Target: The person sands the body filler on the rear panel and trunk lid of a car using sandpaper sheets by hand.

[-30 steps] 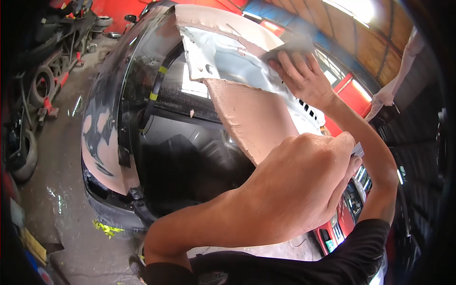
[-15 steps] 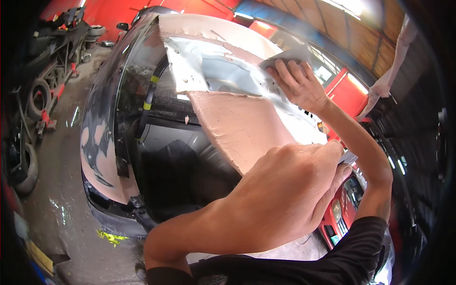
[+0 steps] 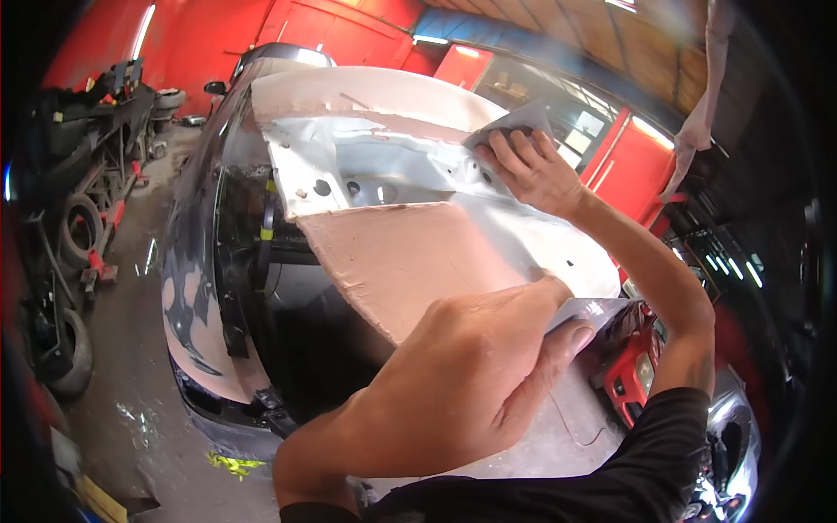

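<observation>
A car's rear quarter panel (image 3: pixel 401 261) is coated with pinkish filler along its lower part, rough at the window edge. Below and to the right of the filler, my left hand (image 3: pixel 453 375) is closed around a thin grey plate (image 3: pixel 597 312), its thumb on the plate's near face. My right hand (image 3: pixel 536 170), farther up and to the right, has its fingers curled over a flat grey putty spreader (image 3: pixel 516 122) beside the white bare part (image 3: pixel 301 166) of the bodywork. Whether the spreader touches the panel I cannot tell.
A dark window opening (image 3: pixel 318 305) lies left of the filler. Tyres (image 3: pixel 80 228) and a metal rack stand along the left wall. A red car (image 3: pixel 632 370) is close at the lower right. Yellow-green tape (image 3: pixel 231 465) hangs under the near bumper.
My view has shifted, so the car sits lower and farther left in it. Both hands appear farther left and lower, still holding the grey pieces; more of the left one's plate shows.
</observation>
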Demonstrator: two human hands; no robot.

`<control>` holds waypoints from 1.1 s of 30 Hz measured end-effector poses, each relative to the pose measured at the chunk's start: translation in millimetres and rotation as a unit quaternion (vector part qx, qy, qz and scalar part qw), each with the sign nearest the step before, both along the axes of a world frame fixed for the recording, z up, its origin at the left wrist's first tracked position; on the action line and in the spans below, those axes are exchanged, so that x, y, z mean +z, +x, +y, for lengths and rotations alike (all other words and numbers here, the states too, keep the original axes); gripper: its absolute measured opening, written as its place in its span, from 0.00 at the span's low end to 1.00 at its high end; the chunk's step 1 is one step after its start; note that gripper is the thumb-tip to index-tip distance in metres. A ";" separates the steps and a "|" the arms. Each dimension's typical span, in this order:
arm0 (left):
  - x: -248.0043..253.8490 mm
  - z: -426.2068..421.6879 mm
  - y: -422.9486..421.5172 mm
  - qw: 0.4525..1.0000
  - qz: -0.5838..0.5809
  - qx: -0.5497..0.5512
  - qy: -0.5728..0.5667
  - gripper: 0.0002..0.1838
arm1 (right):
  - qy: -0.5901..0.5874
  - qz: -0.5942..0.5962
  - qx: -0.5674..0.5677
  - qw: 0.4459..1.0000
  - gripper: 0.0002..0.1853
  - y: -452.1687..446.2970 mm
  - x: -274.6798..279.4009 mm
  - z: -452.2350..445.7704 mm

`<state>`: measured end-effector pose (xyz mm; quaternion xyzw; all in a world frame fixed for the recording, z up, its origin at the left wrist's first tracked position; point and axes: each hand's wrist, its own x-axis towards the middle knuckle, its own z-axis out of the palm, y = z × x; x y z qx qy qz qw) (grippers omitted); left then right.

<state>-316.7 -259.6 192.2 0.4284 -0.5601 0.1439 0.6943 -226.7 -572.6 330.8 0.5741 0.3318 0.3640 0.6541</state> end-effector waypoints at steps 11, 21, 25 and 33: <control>7.5 4.8 -7.9 0.999 -0.001 0.053 0.013 0.07 | 0.021 -0.004 -0.003 1.000 0.29 -4.6 0.8 -23.4; 5.4 5.0 -12.7 0.995 0.028 0.093 0.006 0.10 | 0.041 -0.013 0.000 0.999 0.30 -1.4 -3.6 -49.6; 8.6 7.0 -16.3 0.992 0.021 0.127 0.021 0.11 | 0.056 -0.007 0.000 0.998 0.30 -3.1 -2.5 -59.7; 2.4 3.5 -20.5 0.983 0.038 0.180 0.011 0.13 | 0.068 -0.005 0.005 0.998 0.29 -5.1 -2.5 -84.5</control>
